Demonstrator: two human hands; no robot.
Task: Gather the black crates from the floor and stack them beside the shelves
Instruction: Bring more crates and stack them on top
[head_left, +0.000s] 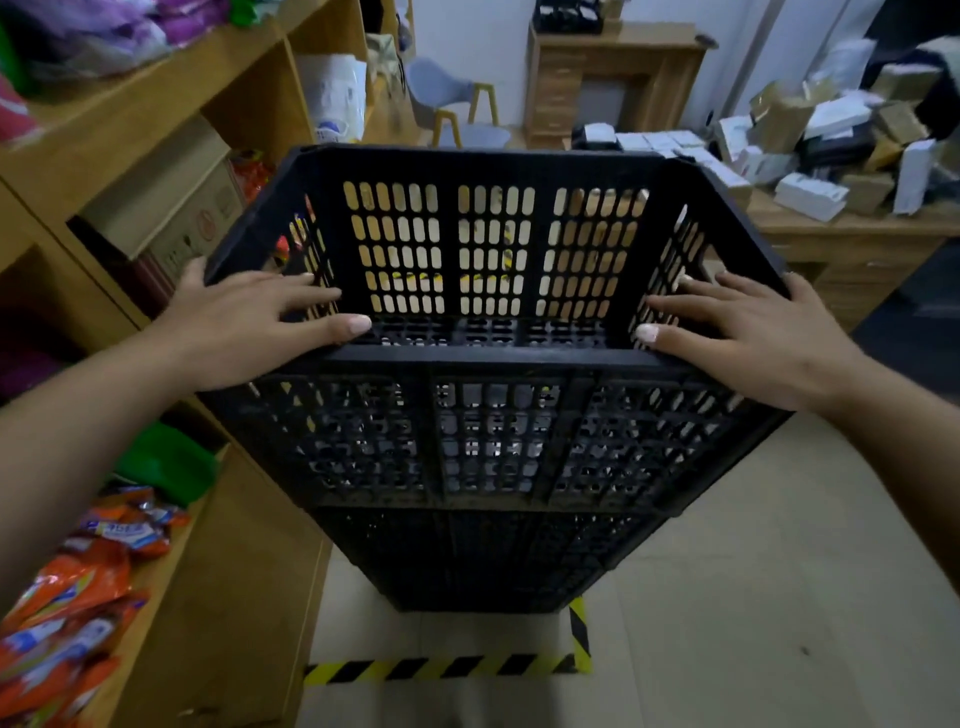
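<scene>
Two hands on top crate (493, 291) rim, left (249, 327) and right (753, 338), fingers spread, flat, unclenched. Stack (483, 551) beside shelves (156, 130), perhaps three crates; lower ones murky, base inside striped tape (447, 667).

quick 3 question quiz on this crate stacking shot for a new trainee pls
1. True or false: the top crate has goods inside it.
2. Multiple choice: where do the left hand and right hand rest? A) on the near corners of the top crate's rim, B) on the wooden shelves, C) on the floor tape.
3. Fill in: the crate stack stands inside a corner marked with yellow and ____ striped tape.

Key: 1 false, it is empty; 2 A; 3 black.
</scene>
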